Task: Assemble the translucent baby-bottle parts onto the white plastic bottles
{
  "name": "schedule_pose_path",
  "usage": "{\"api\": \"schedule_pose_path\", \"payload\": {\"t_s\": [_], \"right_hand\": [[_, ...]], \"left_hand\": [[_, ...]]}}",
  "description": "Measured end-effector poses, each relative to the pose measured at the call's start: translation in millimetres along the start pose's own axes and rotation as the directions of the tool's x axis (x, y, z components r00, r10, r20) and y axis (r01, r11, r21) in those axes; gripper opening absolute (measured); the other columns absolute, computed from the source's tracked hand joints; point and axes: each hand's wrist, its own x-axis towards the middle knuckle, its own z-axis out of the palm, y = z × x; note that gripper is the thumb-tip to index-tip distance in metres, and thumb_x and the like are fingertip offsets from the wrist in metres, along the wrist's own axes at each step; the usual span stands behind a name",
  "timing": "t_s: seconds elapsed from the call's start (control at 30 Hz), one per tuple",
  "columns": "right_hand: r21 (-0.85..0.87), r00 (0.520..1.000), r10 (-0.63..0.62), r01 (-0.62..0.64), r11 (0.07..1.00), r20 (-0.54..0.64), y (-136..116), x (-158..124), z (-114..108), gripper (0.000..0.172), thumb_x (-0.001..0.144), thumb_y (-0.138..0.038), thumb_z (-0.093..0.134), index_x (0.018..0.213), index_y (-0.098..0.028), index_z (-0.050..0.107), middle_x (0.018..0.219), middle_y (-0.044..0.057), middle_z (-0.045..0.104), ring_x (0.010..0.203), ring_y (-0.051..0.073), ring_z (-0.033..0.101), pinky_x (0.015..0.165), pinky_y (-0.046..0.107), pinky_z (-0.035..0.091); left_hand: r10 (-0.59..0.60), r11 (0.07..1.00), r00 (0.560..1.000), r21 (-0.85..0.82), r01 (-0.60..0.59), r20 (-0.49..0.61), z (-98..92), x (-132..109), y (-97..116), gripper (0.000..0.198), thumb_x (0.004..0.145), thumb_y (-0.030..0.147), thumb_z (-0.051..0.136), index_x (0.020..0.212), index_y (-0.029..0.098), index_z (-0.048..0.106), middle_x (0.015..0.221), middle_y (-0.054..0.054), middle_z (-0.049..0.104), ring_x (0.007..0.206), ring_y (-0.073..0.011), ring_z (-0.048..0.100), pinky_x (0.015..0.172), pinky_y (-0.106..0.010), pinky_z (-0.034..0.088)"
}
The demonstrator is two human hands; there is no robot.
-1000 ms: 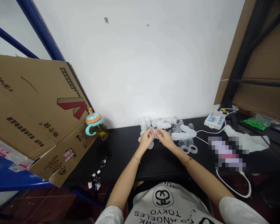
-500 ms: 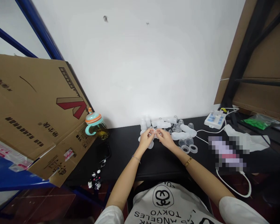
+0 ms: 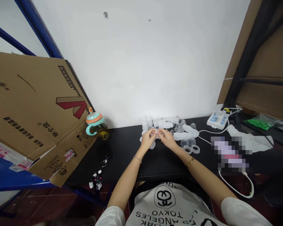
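Observation:
My left hand [image 3: 148, 139] and my right hand [image 3: 165, 138] meet over the black table, fingertips pinched together on a small translucent plastic part [image 3: 157, 133]. Fingers cover most of that part, so its exact kind does not show. Around both hands lie several frosted white bottles [image 3: 165, 125] and clear dome caps [image 3: 184, 143]. Two translucent rings [image 3: 195, 149] rest to the right of my right wrist. Another clear round piece [image 3: 152, 145] sits just below my left fingers.
A teal-lidded jug [image 3: 97, 125] and a black phone [image 3: 104, 152] with a beaded charm stand left, beside a large cardboard box [image 3: 37, 110]. On the right are a white power strip [image 3: 217, 120], cables, a blurred purple object [image 3: 228, 153] and a green-filled bag [image 3: 260, 123].
Both hands stay in the same place with fingers pinched on the translucent part. The view has shifted very slightly; nothing else has visibly moved.

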Motion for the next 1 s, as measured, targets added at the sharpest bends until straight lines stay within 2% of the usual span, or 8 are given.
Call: {"api": "schedule_pose_path", "payload": {"t_s": [0.27,0.6,1.0], "right_hand": [[0.006,1.000,-0.005,0.005,1.000,0.001,-0.8,-0.6,0.4,0.028,0.094,-0.041,0.051,0.102,-0.020,0.067,0.081,0.002,0.073,0.057,0.016,0.064,0.058,0.025,0.048],[0.019,1.000,0.008,-0.008,1.000,0.018,-0.6,-1.2,-0.4,0.030,0.095,-0.044,0.050,0.105,-0.021,0.067,0.086,0.004,0.074,0.058,0.016,0.064,0.057,0.026,0.049],[0.020,1.000,-0.005,0.005,1.000,0.026,-2.6,-2.1,-1.1,0.029,0.096,-0.043,0.050,0.101,-0.020,0.067,0.082,0.003,0.073,0.055,0.016,0.063,0.057,0.026,0.048]], "left_hand": [[0.015,1.000,1.000,0.020,-0.015,-0.005,-0.6,-1.1,1.6,0.033,0.093,0.048,0.057,0.102,0.020,0.071,0.084,-0.001,0.067,0.062,-0.0113,0.055,0.060,-0.022,0.043],[0.021,0.999,1.000,0.028,-0.021,-0.001,-0.1,-1.4,1.6,0.035,0.093,0.050,0.056,0.102,0.020,0.072,0.083,-0.001,0.067,0.060,-0.0112,0.053,0.060,-0.023,0.043],[0.037,0.998,0.999,0.044,-0.037,-0.007,0.3,-1.3,-0.7,0.029,0.093,0.043,0.058,0.101,0.019,0.072,0.081,-0.001,0.068,0.061,-0.0111,0.056,0.062,-0.022,0.043]]}}
